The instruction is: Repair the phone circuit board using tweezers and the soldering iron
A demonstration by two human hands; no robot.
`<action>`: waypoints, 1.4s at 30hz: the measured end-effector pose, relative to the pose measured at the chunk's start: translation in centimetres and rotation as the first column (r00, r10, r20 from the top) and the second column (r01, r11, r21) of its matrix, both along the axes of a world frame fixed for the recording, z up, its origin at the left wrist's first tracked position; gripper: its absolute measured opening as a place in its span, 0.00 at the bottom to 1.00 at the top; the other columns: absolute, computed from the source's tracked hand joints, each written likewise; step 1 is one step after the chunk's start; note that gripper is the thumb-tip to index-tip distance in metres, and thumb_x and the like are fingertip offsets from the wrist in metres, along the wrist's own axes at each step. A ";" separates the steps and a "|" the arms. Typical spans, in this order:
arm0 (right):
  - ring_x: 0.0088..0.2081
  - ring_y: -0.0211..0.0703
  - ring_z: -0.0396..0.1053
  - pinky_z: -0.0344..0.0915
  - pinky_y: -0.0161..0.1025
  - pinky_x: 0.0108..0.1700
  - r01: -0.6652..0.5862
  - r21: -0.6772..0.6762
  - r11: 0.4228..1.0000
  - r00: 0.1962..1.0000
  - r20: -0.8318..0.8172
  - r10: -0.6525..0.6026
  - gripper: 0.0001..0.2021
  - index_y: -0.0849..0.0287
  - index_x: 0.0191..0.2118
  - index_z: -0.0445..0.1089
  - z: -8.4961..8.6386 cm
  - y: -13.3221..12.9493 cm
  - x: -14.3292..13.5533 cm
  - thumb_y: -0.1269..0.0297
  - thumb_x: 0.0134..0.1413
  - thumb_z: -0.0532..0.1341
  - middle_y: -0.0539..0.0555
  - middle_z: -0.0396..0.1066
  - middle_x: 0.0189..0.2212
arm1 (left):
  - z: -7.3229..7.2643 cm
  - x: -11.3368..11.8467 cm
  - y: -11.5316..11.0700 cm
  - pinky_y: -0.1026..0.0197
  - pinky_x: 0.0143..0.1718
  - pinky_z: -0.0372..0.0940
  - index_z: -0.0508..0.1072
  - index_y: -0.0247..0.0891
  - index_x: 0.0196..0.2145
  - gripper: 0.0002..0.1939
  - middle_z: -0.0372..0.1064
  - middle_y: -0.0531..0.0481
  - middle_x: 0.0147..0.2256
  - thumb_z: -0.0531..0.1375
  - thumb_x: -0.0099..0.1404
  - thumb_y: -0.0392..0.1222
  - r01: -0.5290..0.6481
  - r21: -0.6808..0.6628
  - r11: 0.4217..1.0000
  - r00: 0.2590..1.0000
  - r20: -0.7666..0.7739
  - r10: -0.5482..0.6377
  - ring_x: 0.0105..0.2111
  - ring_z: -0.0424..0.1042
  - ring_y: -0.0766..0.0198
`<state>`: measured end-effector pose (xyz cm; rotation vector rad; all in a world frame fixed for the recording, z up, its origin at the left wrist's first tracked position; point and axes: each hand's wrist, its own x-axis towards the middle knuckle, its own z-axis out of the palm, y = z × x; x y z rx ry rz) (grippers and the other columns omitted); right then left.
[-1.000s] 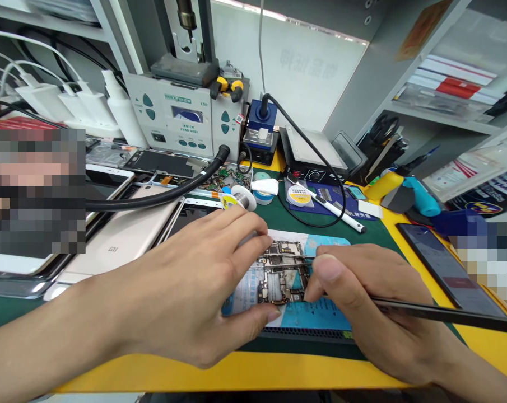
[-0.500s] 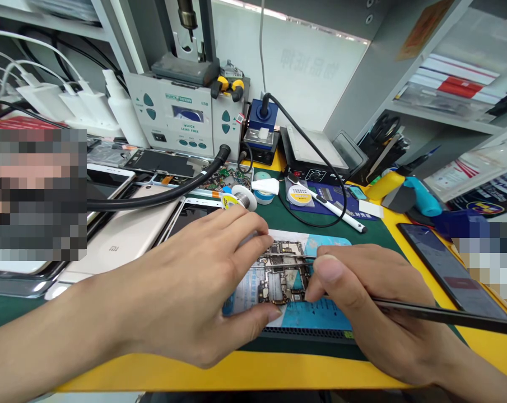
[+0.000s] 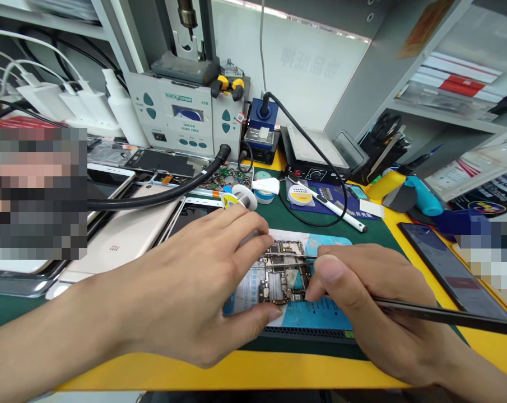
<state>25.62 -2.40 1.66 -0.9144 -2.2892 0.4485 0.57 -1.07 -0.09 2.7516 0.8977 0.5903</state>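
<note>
A phone circuit board (image 3: 275,286) lies on a blue and white mat (image 3: 320,314) in the head view. My left hand (image 3: 207,274) spans the board's left side, its thumb by the near edge and its curled fingers by the far edge, bracing the board between them. My right hand (image 3: 362,296) is closed round dark metal tweezers (image 3: 442,316). Their two thin prongs reach left over the upper part of the board, slightly apart. Near my left fingers, the tips are hard to make out, and I cannot tell whether they grip any part.
Behind my left hand are a solder spool (image 3: 245,197), a black hose (image 3: 164,197) and several phones, one with a cream back (image 3: 122,238). A hot-air station (image 3: 181,115) stands at the back. To the right lie a white brush (image 3: 337,212) and a dark phone (image 3: 455,268).
</note>
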 end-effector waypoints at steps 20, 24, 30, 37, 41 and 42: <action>0.25 0.39 0.73 0.62 0.39 0.28 -0.005 0.017 1.000 1.000 0.023 0.004 0.20 0.56 0.29 0.71 0.0 0.1 0.1 0.65 0.76 0.54 0.49 0.76 0.24 | 0.1 0.1 0.1 0.45 0.50 0.70 0.73 0.35 0.51 0.18 0.68 0.42 0.49 0.62 0.72 0.51 -0.011 -0.023 1.000 1.000 0.003 0.011 0.47 0.68 0.50; 0.26 0.39 0.74 0.62 0.39 0.28 0.008 0.011 1.000 1.000 0.008 -0.008 0.21 0.56 0.28 0.71 0.0 0.0 0.1 0.64 0.76 0.55 0.50 0.76 0.24 | 0.1 0.0 0.1 0.44 0.50 0.70 0.73 0.34 0.51 0.19 0.68 0.41 0.50 0.62 0.72 0.52 -0.006 -0.010 1.000 1.000 -0.006 0.006 0.48 0.68 0.49; 0.24 0.40 0.72 0.63 0.40 0.28 -0.007 0.007 1.000 1.000 0.009 0.007 0.20 0.55 0.28 0.71 0.0 0.1 0.0 0.65 0.75 0.55 0.50 0.74 0.23 | 0.1 0.1 0.1 0.44 0.49 0.70 0.73 0.34 0.51 0.19 0.68 0.40 0.49 0.62 0.72 0.52 -0.008 -0.002 1.000 1.000 -0.007 0.008 0.48 0.69 0.48; 0.24 0.38 0.71 0.62 0.39 0.28 -0.021 0.012 1.000 1.000 0.011 0.021 0.20 0.56 0.29 0.71 -0.2 0.2 0.1 0.66 0.76 0.55 0.49 0.74 0.22 | 0.1 0.2 0.2 0.44 0.49 0.70 0.72 0.34 0.52 0.19 0.67 0.42 0.49 0.62 0.72 0.52 -0.004 -0.005 1.000 1.000 -0.004 0.004 0.48 0.68 0.49; 0.26 0.40 0.73 0.62 0.40 0.28 -0.012 0.009 1.000 1.000 0.011 0.012 0.20 0.56 0.28 0.71 -0.1 0.1 0.1 0.65 0.76 0.54 0.50 0.76 0.24 | 0.1 0.1 0.1 0.44 0.49 0.69 0.73 0.34 0.52 0.19 0.67 0.42 0.49 0.62 0.72 0.52 0.002 -0.005 1.000 1.000 -0.007 -0.002 0.48 0.68 0.50; 0.26 0.40 0.73 0.61 0.40 0.28 -0.006 0.007 1.000 1.000 0.011 0.006 0.21 0.56 0.28 0.71 -0.1 0.1 0.1 0.64 0.76 0.54 0.51 0.76 0.24 | 0.1 0.0 0.1 0.44 0.49 0.69 0.73 0.34 0.51 0.19 0.67 0.42 0.49 0.62 0.72 0.52 0.002 -0.008 1.000 1.000 -0.007 -0.002 0.48 0.68 0.50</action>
